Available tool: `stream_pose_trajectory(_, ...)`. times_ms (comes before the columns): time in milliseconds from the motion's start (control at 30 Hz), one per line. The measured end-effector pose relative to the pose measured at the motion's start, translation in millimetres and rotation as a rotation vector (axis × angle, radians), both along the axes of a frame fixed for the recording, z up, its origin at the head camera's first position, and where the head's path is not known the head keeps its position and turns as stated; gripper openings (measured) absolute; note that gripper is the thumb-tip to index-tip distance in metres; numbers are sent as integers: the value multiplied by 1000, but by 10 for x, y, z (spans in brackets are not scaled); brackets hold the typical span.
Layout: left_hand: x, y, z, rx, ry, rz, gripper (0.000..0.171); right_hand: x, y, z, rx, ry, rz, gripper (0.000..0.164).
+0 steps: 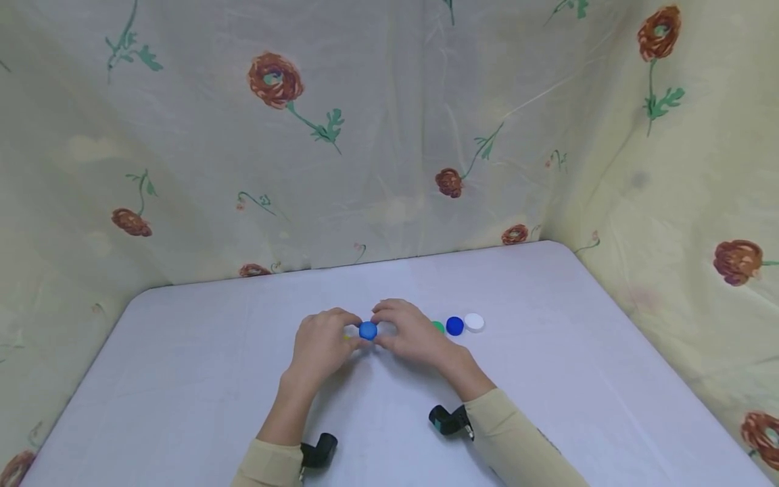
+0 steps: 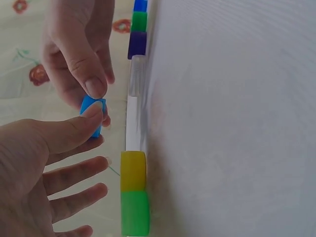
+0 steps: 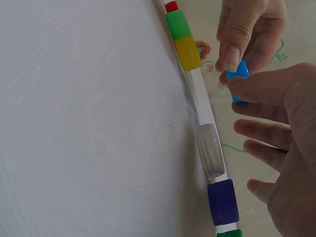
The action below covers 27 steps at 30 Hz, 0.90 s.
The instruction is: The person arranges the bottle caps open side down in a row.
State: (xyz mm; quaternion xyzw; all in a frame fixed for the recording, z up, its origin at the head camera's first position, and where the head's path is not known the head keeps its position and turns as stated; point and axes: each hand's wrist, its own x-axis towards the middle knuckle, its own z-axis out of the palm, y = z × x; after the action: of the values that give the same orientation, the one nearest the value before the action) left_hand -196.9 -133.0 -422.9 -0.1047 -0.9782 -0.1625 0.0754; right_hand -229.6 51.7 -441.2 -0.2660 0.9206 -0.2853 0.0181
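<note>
A light blue bottle cap (image 1: 368, 330) is held up between both hands, above the table. My left hand (image 1: 321, 343) pinches one side with thumb and forefinger, its other fingers spread in the left wrist view. From the opposite side my right hand (image 1: 414, 333) pinches the same cap, thumb toward its wrist camera. Below them a row of caps lies on the table. A yellow cap (image 2: 133, 171) touches a light green cap (image 2: 135, 213) on the left side. Across a gap from these sit a clear cap (image 3: 211, 151) and a purple cap (image 3: 223, 201).
Farther right on the white table (image 1: 548, 379) the row continues with a green cap (image 1: 438, 326), a dark blue cap (image 1: 454, 326) and a white cap (image 1: 475, 322). A red cap (image 3: 172, 6) ends the left side. Flowered cloth (image 1: 389, 135) hangs behind the table.
</note>
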Motion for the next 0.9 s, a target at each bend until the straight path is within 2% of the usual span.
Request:
stream_pose_trajectory(167, -27, 0, -34, -13, -13, -9, 33, -16, -7, -22, 19, 6, -1, 29)
stream_pose_trajectory(433, -42, 21, -61, -28, -77, -16, 32, -28, -17, -53, 72, 39, -7, 26)
stream_pose_trajectory(900, -77, 83, -115, -57, -103, -19, 31, -25, -9, -127, 114, 32, -45, 26)
